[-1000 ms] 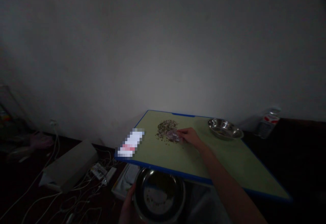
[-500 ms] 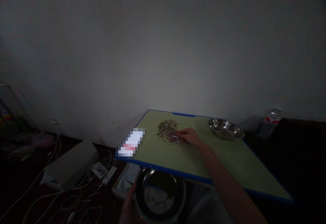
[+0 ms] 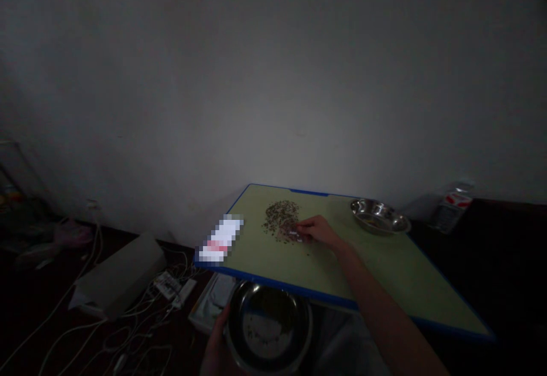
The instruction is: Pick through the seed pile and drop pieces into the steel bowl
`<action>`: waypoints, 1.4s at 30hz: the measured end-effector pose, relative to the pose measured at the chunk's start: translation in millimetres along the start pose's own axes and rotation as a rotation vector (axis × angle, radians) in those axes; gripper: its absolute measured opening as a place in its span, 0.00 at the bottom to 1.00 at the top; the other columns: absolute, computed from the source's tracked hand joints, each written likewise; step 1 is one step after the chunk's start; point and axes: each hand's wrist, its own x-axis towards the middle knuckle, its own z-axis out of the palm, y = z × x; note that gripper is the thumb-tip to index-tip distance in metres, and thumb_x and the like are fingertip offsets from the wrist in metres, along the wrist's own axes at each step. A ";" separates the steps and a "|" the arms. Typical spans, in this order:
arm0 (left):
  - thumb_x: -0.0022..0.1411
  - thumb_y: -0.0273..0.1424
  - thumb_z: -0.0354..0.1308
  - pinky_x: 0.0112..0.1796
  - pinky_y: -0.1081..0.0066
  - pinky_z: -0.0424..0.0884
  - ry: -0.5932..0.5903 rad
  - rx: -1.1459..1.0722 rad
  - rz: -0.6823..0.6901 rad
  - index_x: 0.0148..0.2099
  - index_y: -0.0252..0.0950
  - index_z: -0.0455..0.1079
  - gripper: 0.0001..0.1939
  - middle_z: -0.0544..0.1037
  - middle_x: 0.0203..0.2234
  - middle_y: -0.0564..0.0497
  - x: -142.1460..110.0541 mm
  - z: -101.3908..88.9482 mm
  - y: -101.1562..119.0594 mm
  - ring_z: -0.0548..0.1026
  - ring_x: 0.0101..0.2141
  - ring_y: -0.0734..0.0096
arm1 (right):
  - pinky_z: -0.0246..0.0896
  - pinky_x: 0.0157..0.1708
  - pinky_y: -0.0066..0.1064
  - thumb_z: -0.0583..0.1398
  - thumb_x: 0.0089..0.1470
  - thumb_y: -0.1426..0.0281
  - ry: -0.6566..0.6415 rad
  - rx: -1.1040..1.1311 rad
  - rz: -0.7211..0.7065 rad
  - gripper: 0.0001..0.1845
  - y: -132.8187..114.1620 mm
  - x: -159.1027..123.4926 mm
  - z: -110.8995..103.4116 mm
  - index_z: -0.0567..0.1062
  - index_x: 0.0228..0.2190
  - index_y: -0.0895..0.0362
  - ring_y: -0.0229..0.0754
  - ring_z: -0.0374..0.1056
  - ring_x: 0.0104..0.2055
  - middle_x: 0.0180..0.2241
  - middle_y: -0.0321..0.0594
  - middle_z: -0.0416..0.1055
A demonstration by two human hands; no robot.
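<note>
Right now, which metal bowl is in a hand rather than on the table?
The lower bowl, beneath the near edge of the table: the left hand holds its side. The other bowl stands on the tabletop.

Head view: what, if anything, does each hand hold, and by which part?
The left hand holds the lower steel bowl by its left side. The right hand pinches a small shiny thing; which part, I cannot tell.
</note>
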 end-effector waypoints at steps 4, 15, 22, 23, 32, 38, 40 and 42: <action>0.54 0.42 0.58 0.59 0.46 0.50 -0.015 0.011 -0.014 0.48 0.36 0.73 0.23 0.80 0.44 0.40 -2.6 6.0 -0.8 0.64 0.58 0.47 | 0.50 0.18 0.24 0.59 0.44 0.66 -0.012 -0.010 0.018 0.16 -3.8 -1.4 -1.4 0.82 0.32 0.62 0.32 0.56 0.15 0.13 0.34 0.68; 0.57 0.35 0.57 0.59 0.49 0.49 -0.076 0.093 0.068 0.43 0.36 0.76 0.14 0.82 0.39 0.43 -10.1 18.5 -0.6 0.67 0.55 0.49 | 0.55 0.20 0.24 0.59 0.45 0.67 0.053 -0.045 0.013 0.17 2.1 2.2 0.2 0.81 0.35 0.61 0.35 0.62 0.17 0.15 0.36 0.72; 0.57 0.34 0.56 0.59 0.46 0.47 -0.075 0.091 0.045 0.42 0.35 0.77 0.14 0.82 0.40 0.41 -7.1 17.1 -1.1 0.65 0.57 0.48 | 0.55 0.21 0.25 0.59 0.45 0.68 0.033 -0.082 -0.021 0.15 5.6 4.2 -0.6 0.82 0.34 0.61 0.36 0.63 0.18 0.16 0.36 0.72; 0.57 0.35 0.56 0.59 0.46 0.47 -0.072 0.088 0.036 0.42 0.36 0.77 0.14 0.82 0.40 0.41 -6.9 16.6 -0.9 0.64 0.57 0.48 | 0.55 0.21 0.25 0.60 0.45 0.68 0.040 -0.085 -0.025 0.15 5.0 4.1 -0.9 0.82 0.33 0.61 0.36 0.63 0.18 0.16 0.36 0.72; 0.55 0.42 0.57 0.59 0.49 0.51 -0.037 0.024 -0.008 0.41 0.38 0.77 0.17 0.83 0.38 0.44 -11.9 22.1 -0.1 0.67 0.56 0.50 | 0.58 0.22 0.25 0.59 0.46 0.67 0.035 -0.105 -0.036 0.16 1.4 1.4 1.7 0.82 0.35 0.59 0.36 0.64 0.20 0.17 0.36 0.74; 0.56 0.34 0.57 0.59 0.47 0.49 0.007 0.120 0.086 0.44 0.35 0.76 0.14 0.81 0.42 0.41 -9.0 16.8 -3.7 0.64 0.57 0.49 | 0.57 0.22 0.24 0.60 0.45 0.67 0.016 -0.124 -0.034 0.15 1.4 0.9 2.2 0.82 0.34 0.60 0.36 0.63 0.19 0.17 0.36 0.73; 0.56 0.35 0.57 0.59 0.45 0.48 0.006 0.114 0.074 0.45 0.35 0.75 0.16 0.80 0.44 0.41 -6.4 12.0 -4.7 0.62 0.58 0.48 | 0.56 0.21 0.24 0.59 0.45 0.67 0.030 -0.124 -0.033 0.17 0.9 1.2 3.1 0.81 0.36 0.60 0.36 0.63 0.19 0.17 0.36 0.73; 0.56 0.35 0.57 0.59 0.45 0.47 -0.001 0.091 0.075 0.47 0.35 0.74 0.17 0.80 0.44 0.41 -2.8 5.3 -4.9 0.60 0.59 0.49 | 0.57 0.22 0.24 0.59 0.46 0.66 0.040 -0.136 -0.041 0.17 0.0 1.2 4.0 0.81 0.37 0.60 0.36 0.63 0.20 0.17 0.35 0.73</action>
